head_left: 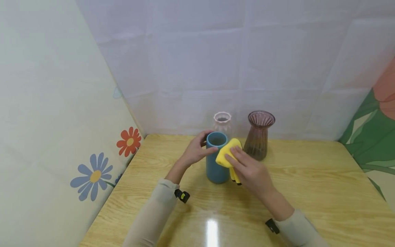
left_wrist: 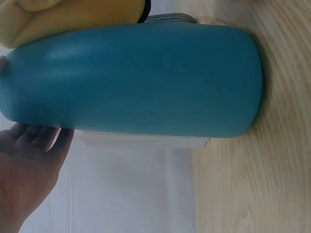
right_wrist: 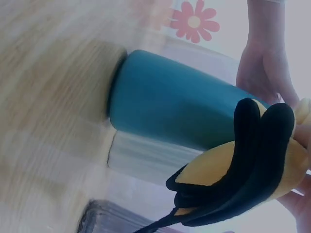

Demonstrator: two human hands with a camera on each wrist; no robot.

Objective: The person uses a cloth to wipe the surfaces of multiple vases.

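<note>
A tall blue vase [head_left: 217, 168] stands upright on the wooden table. My left hand [head_left: 195, 150] holds it near the rim, thumb on the near side and fingers round the back; in the left wrist view those fingers [left_wrist: 36, 138] touch its side. My right hand [head_left: 251, 169] grips a bunched yellow cloth [head_left: 227, 154] with black edging [right_wrist: 265, 155] against the upper right of the vase. Behind the blue vase, partly hidden, is a pale pink vase [head_left: 222, 117] with a scalloped rim. A purple ribbed glass vase [head_left: 258, 137] stands to the right.
The wooden table [head_left: 308, 178] meets a white sheet [head_left: 197, 68] hung behind it. At the left is a pale panel with printed flowers [head_left: 95, 176], and green and red print [head_left: 376, 137] shows at the right.
</note>
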